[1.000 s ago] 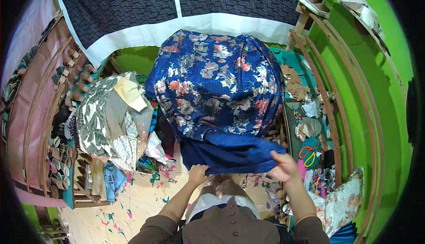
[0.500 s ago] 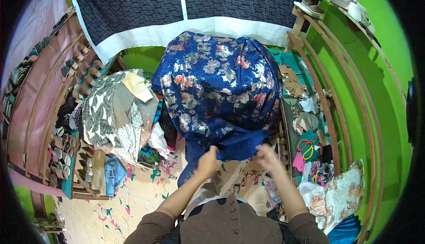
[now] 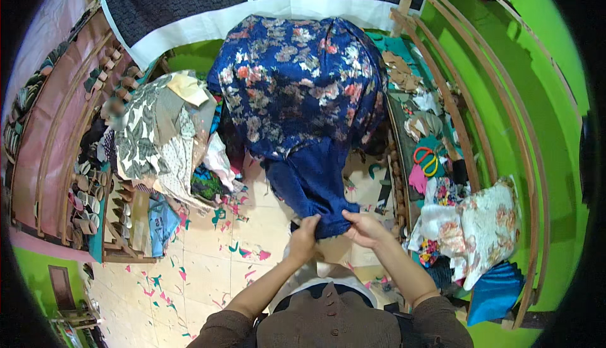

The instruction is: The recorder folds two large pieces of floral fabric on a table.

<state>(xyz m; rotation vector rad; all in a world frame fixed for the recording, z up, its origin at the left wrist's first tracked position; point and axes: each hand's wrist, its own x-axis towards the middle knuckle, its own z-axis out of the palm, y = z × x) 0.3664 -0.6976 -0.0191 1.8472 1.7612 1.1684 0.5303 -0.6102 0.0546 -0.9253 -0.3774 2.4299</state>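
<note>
A large dark blue cloth [image 3: 303, 89] with pink and silvery flowers is draped over a bulky shape in front of me, which it hides. Its plain blue end [image 3: 309, 174] stretches toward my body. My left hand [image 3: 303, 239] is closed on one corner of that end. At the other corner, my right hand [image 3: 366, 228] pinches the edge between thumb and fingers. The cloth between the two hands is bunched and pulled in folds.
Left stands a heap of patterned fabrics [image 3: 154, 139] beside racks of wooden shoe forms [image 3: 88, 203]. Scissors [image 3: 427, 161] with red and yellow handles lie among scraps on the right bench. A floral cloth [image 3: 486, 228] hangs over its near end. Snippets litter the tiled floor [image 3: 214, 272].
Both hands have come nearer my body and closer together, drawing out the plain blue end. My right hand, blurred at the cloth's edge before, now grips it. The whole view has shifted slightly.
</note>
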